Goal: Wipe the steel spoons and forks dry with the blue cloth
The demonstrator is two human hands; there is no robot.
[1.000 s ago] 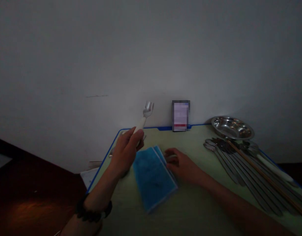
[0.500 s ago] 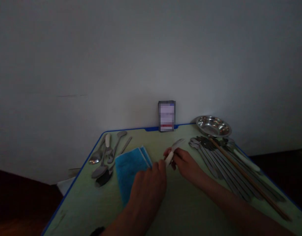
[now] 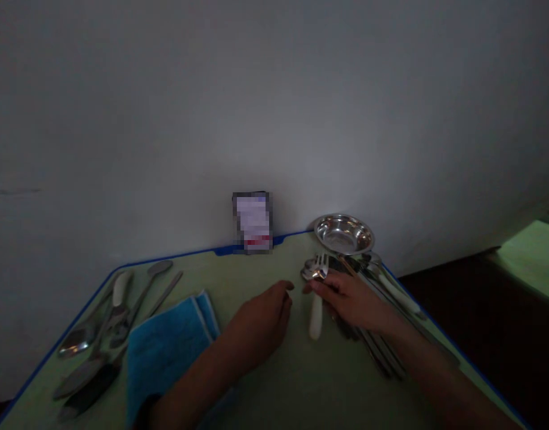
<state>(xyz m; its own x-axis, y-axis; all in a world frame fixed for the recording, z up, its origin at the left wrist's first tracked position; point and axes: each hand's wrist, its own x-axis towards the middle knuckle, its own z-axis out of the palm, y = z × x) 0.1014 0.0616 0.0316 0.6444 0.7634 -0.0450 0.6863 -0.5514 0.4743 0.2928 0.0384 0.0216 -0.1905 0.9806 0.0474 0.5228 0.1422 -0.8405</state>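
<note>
My right hand [image 3: 352, 298] is closed on a white-handled fork [image 3: 317, 301], gripping it near the neck. The metal tines point away toward a steel bowl [image 3: 344, 234] and the white handle points toward me. It holds the fork at the left edge of a row of long steel cutlery [image 3: 382, 310]. My left hand [image 3: 261, 322] rests on the pale green table [image 3: 278, 382] just left of the fork, fingers loosely apart and holding nothing. A folded blue cloth [image 3: 164, 349] lies to its left.
Several spoons and utensils [image 3: 108, 322] lie at the table's left edge. A small blurred card [image 3: 253, 222] leans against the white wall at the back. The table has a blue rim; dark floor lies to the right and left.
The fork passed from my left hand to my right, which carried it right to the row of cutlery. My left hand let go. The view has swung right.
</note>
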